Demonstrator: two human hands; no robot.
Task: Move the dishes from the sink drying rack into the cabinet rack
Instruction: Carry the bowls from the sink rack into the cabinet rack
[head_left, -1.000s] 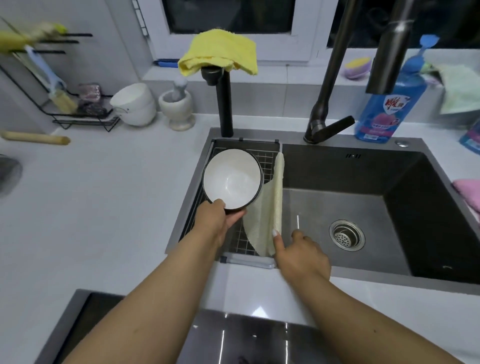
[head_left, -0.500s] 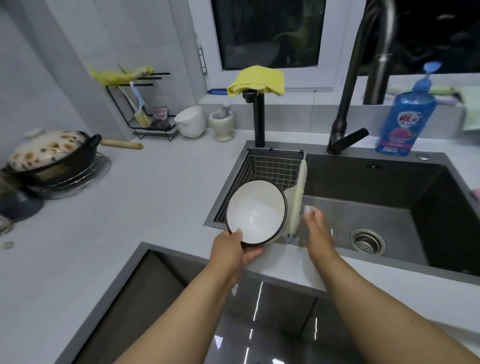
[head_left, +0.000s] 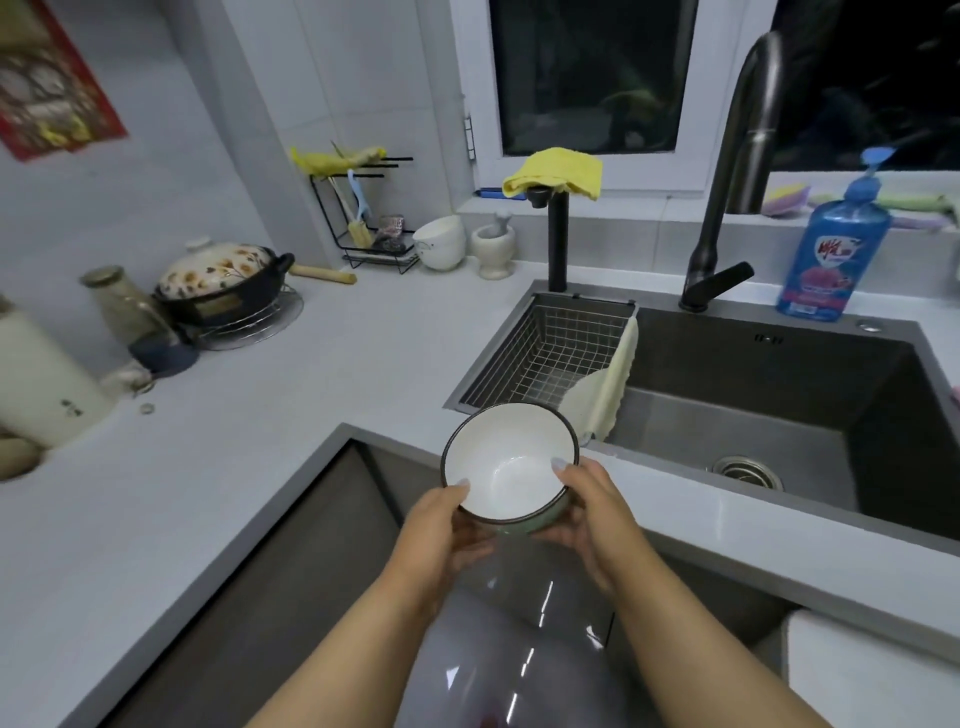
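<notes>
A white bowl with a dark rim (head_left: 511, 460) is held in the air in front of the counter edge, tilted toward me. My left hand (head_left: 444, 525) grips its left side, thumb on the rim. My right hand (head_left: 587, 512) grips its right side, thumb inside the rim and fingers under the base. Behind it, the wire drying rack (head_left: 550, 345) sits in the left part of the sink. A pale plate or mat (head_left: 605, 387) leans against the rack's right side. The cabinet rack is out of view.
A dark sink basin (head_left: 753, 415) with a drain lies to the right, with a tall tap (head_left: 727, 171) and a blue soap bottle (head_left: 826, 249) behind. A lidded pot (head_left: 223, 283), bottles and a utensil stand sit at the left. A glossy dark surface (head_left: 519, 649) lies below my arms.
The bowl has come out of the drying rack and back toward me, past the counter edge. My right hand left the pale plate and took hold of the bowl's right side.
</notes>
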